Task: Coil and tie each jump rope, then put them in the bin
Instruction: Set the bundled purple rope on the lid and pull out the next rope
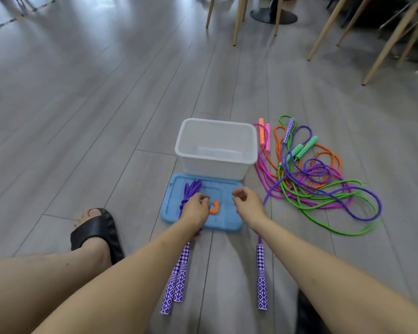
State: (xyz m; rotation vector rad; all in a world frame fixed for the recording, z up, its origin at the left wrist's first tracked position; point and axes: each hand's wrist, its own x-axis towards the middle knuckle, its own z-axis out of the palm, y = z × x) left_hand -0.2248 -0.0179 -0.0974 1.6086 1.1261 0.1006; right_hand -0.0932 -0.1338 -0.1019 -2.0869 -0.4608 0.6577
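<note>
A: Head view: the left hand (195, 206) lies over a coiled purple rope (190, 190) on the blue lid (223, 221), fingers curled; whether it pinches the rope, I cannot tell. The right hand (247, 203) hovers half-curled, holding nothing I can see.

B: Risk?

A: The coil could spring loose if let go untied. The bin (216, 147) is empty, the pile (314, 174) just beside it.

B: Hidden?

A: The knot, under the left hand. The orange piece (214, 207) is unclear.
</note>
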